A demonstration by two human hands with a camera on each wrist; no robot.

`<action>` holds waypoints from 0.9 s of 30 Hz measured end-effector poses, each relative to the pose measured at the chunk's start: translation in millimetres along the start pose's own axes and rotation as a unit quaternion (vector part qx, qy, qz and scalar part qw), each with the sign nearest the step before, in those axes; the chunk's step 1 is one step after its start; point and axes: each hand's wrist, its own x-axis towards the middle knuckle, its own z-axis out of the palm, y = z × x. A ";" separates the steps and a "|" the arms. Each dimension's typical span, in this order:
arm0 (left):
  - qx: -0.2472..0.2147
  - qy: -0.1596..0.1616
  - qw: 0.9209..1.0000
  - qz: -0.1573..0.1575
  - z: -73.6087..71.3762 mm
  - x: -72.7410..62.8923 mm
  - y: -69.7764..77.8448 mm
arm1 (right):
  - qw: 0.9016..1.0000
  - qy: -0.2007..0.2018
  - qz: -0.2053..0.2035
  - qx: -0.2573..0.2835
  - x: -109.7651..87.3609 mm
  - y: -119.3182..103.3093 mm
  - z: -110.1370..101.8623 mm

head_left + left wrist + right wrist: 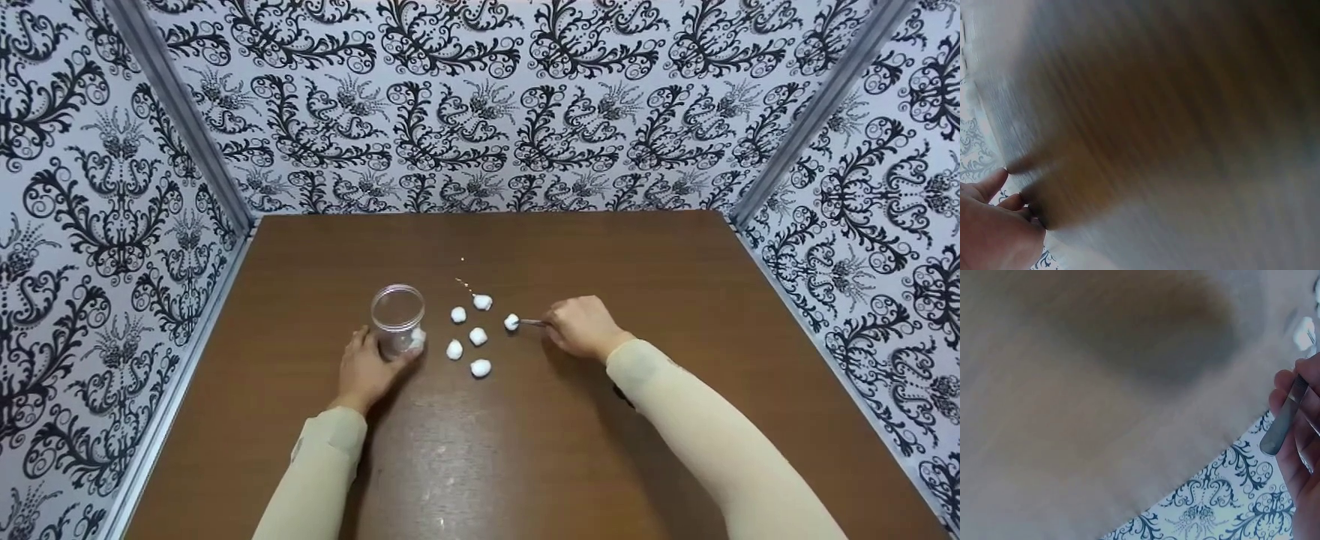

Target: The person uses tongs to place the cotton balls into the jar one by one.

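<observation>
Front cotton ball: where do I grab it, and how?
Probably pinch the front cotton ball across its round middle with the tweezers in the right hand. Come from the right: nothing lies close beside it there, while another cotton ball sits just behind it.

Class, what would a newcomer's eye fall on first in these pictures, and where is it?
The bold black-and-white wallpaper would likely come first, covering the walls behind and beside the brown table. White cotton balls stand out next, near the table's middle. They lie between the left hand, holding a clear cup, and the right hand, gripping metal tweezers with one ball at their tip.
</observation>
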 end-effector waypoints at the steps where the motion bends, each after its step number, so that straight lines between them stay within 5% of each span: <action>1: 0.002 0.001 1.000 0.002 0.1 0.2 -0.2 | 1.000 0.001 0.001 0.000 0.3 1.4 -2.2; 13: -0.006 0.001 1.000 0.007 -2.8 -2.3 2.6 | 0.997 0.068 -0.032 0.006 18.0 4.5 -33.3; 27: -0.004 0.013 1.000 0.017 -3.2 -4.0 3.1 | 0.993 0.098 -0.065 0.010 77.7 -32.8 -66.0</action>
